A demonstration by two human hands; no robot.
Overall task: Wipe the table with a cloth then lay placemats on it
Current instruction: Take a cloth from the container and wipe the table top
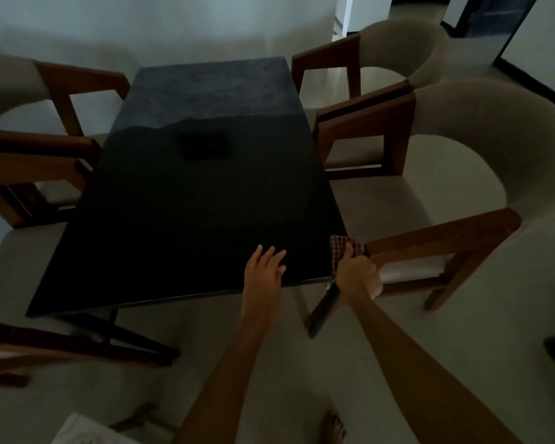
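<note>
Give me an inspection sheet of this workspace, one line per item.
Surface: dark glossy table, far end duller than the near part.
Job's things: checked cloth at the near right corner; placemats, nothing seen.
Clutter: nothing seen on the table.
Hands: left hand flat on the near edge, fingers straight; right hand grips the cloth.
Cables: nothing seen.
Surroundings: wooden armchairs with beige upholstery on both sides, pale floor, dim light.
</note>
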